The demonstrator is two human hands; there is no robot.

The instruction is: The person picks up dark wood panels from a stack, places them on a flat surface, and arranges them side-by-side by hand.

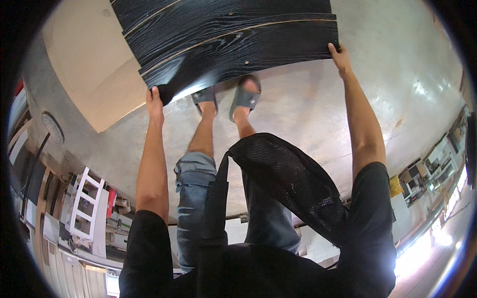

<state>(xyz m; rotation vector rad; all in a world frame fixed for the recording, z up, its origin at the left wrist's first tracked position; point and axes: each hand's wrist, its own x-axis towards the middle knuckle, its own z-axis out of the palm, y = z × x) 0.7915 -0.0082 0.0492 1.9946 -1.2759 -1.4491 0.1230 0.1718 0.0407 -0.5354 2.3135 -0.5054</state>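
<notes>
A wide black wood-grain panel [208,54], made up of overlapping or stacked boards with pale edges and small round knobs or fittings, spans the top of the head view. My left hand [155,104] grips its near left corner, the thumb on top and the other fingers hidden beneath. At the near right corner my right hand [340,57] holds the panel's edge, thumb and fingers closed around it. Both arms are stretched out forward. The panel's far side runs out of the picture.
Under the panel's left side lies a beige sheet [94,74] on the grey floor [397,99]. My sandalled feet [244,97] stand just below the near edge. A black mesh bag [293,179] hangs at my front. White frames [87,203] and boards lean at the lower left.
</notes>
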